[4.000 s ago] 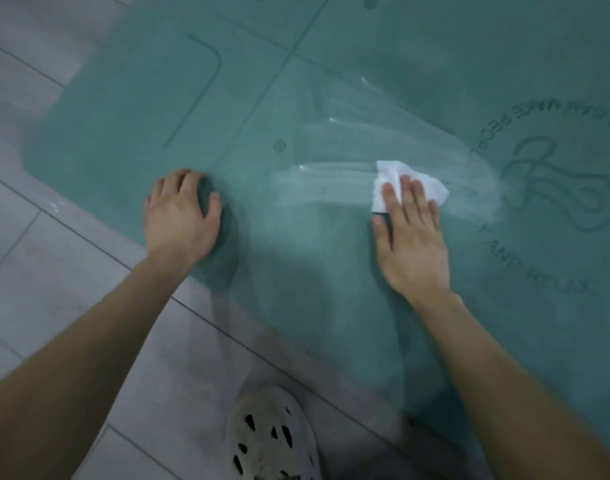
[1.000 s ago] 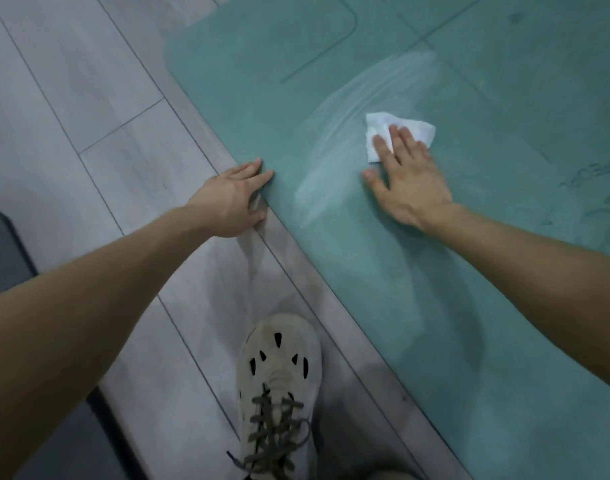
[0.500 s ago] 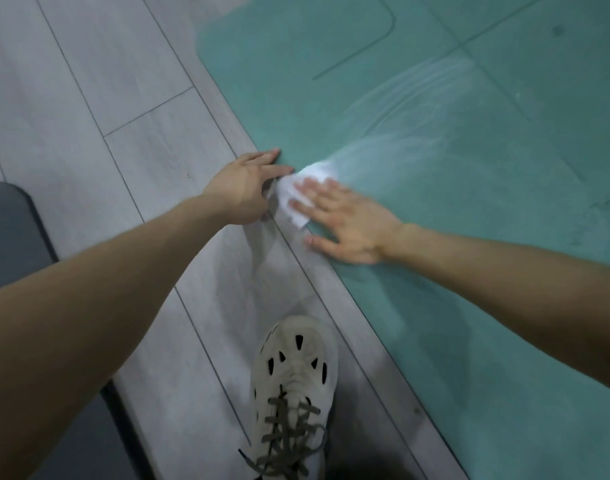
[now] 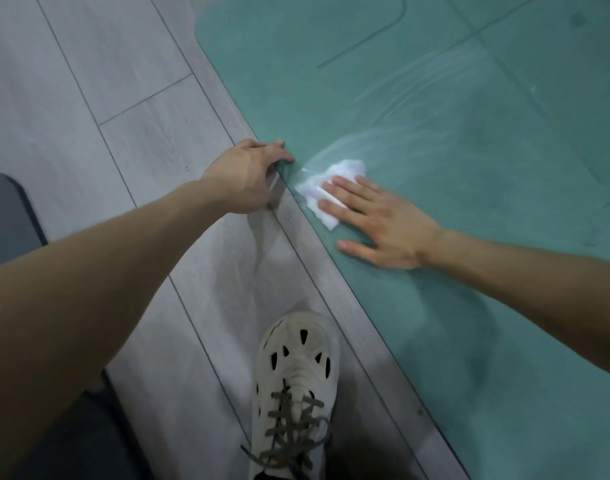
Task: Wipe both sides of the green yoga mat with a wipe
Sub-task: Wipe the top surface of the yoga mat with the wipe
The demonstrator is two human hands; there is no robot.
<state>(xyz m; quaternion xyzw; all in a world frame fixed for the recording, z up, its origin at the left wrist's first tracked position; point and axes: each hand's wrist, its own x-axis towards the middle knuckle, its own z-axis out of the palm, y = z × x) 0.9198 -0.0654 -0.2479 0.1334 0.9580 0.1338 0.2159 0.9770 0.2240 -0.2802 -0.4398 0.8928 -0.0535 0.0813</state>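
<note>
Right hand point(image 4: 379, 226), fingers flat, presses the limp wipe point(image 4: 314, 190) onto the soft, floppy mat point(image 4: 487, 202). Left hand point(image 4: 244, 174) touches its edge, pinch unclear; the edge looks the best place to lift.

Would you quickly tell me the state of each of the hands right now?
Left hand: bent fingers touch the edge of the green yoga mat; whether it grips cannot be told.
Right hand: open, flat fingers pressing the wipe onto the mat.
</note>
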